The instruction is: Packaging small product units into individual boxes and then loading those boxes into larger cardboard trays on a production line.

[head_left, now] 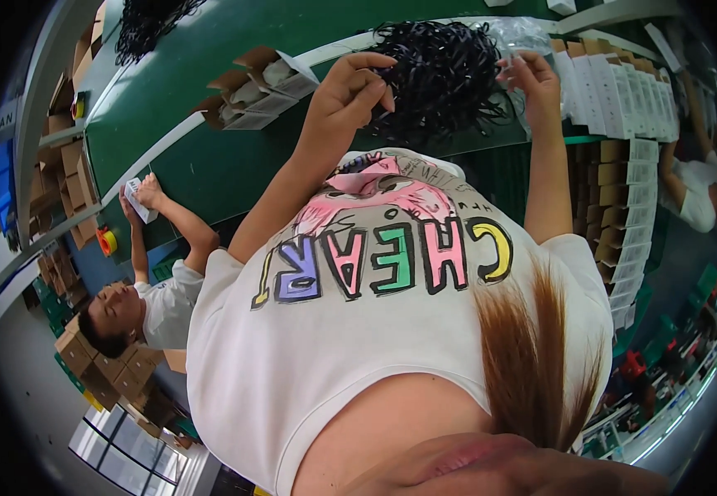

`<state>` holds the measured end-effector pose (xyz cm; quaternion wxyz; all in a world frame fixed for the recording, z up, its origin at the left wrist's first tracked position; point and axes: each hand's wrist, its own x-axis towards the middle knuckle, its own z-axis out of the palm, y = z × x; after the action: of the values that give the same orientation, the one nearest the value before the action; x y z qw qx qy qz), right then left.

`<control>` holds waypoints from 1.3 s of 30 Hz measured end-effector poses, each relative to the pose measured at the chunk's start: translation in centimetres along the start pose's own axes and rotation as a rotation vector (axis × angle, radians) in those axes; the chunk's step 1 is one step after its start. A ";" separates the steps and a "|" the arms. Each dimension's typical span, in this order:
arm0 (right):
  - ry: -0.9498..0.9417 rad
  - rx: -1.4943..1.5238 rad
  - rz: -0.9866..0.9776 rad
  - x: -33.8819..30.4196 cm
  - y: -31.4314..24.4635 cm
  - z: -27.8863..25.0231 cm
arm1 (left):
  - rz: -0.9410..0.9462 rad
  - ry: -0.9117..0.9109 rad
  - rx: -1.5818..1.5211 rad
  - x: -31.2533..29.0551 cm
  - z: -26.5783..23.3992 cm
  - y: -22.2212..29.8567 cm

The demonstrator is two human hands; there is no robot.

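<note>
In the head view, a heap of thin black strips (445, 78) lies on the green surface (189, 103), between the person's two hands. The left hand (348, 89) is at the heap's left edge, half closed, with its fingers bent; I cannot tell whether it has hold of a strip. The right hand (539, 81) is at the heap's right edge, fingers bent and fingertips near the thumb; whether anything is pinched there cannot be made out.

Behind the right hand lies a crumpled clear plastic bag (524, 35), and to its right stands a row of white boxes (615, 93). Left of the left hand, open cartons (255, 93) stand near it with pale contents. A second black bundle (148, 29) lies well apart at the upper left. At the left, a co-worker (168, 306) holds a small white box (141, 201) in both hands.
</note>
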<state>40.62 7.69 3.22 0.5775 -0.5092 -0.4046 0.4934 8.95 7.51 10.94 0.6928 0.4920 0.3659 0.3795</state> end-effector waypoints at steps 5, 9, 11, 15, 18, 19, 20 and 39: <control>-0.710 0.217 0.059 -1.7 -4.7 11.4 | 0.064 0.065 -0.136 -1.3 -0.4 0.4; -0.776 0.170 0.152 -2.9 -5.3 14.1 | 0.139 0.099 -0.177 -2.5 0.0 -0.1; -0.785 0.140 0.172 -2.9 -5.5 15.1 | 0.171 0.092 -0.196 -2.8 -0.6 -0.4; -0.822 0.133 0.249 -2.2 -5.5 17.0 | 0.257 0.136 -0.096 -3.7 -1.8 -0.8; -0.766 0.061 0.122 -2.1 -4.3 17.7 | 0.094 0.191 -0.105 -4.0 -1.9 -0.5; -0.626 -0.077 -0.146 -2.0 -3.6 18.1 | 0.040 0.137 0.160 -4.1 -2.9 -1.6; -0.474 -0.218 -0.409 -1.7 -3.5 18.5 | -0.004 0.084 0.428 -4.1 -3.4 -2.3; -0.571 0.451 0.024 0.2 -4.4 23.7 | 0.288 0.301 0.955 -1.7 -5.5 1.7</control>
<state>18.32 12.37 11.18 0.5333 -0.2157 -0.4247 0.6991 3.11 8.60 11.47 0.2716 0.7385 0.5224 0.3285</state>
